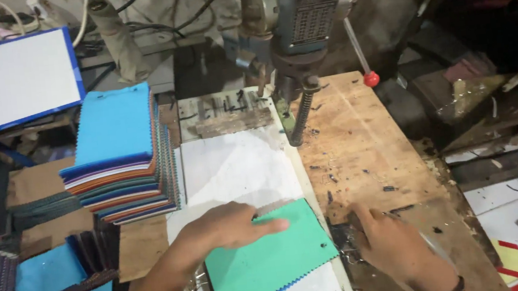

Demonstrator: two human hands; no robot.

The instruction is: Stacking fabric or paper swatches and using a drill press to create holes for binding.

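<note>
Left hand (232, 226) flat; right hand (395, 246) palm down

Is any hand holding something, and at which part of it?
Left hand presses flat on the green fabric swatch, at its upper left edge. Right hand rests on the wooden board.

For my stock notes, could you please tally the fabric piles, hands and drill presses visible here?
Piles of fabric swatches: 2, the tall stack and the green pile
Hands: 2, left hand and right hand
Drill press: 1
Total: 5
</note>
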